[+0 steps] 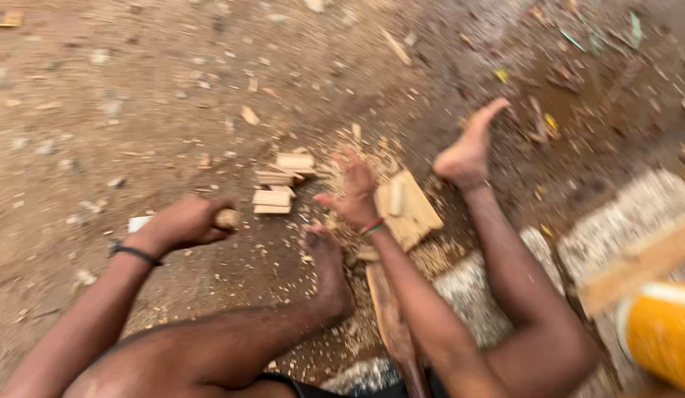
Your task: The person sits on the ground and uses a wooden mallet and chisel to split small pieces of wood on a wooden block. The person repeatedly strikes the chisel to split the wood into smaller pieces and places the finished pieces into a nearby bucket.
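Note:
The picture is motion-blurred. My left hand [182,222], with a dark band on its wrist, is closed around a wooden handle [227,218]; a pale flat part [140,222] sticks out on the hand's other side. My right hand [352,193], wearing a coloured wrist band, hovers with fingers spread at the left edge of a flat wooden block [410,212] that lies on sawdust. A small wood piece [396,197] rests on that block. Several short cut wooden pieces [280,184] are stacked between my two hands.
I sit on bare dirt strewn with wood chips. My left foot [329,273] is by a long wooden slat [387,309]; my right foot [468,153] lies beyond the block. A woven sack [637,214] and a yellow object [661,335] are at right.

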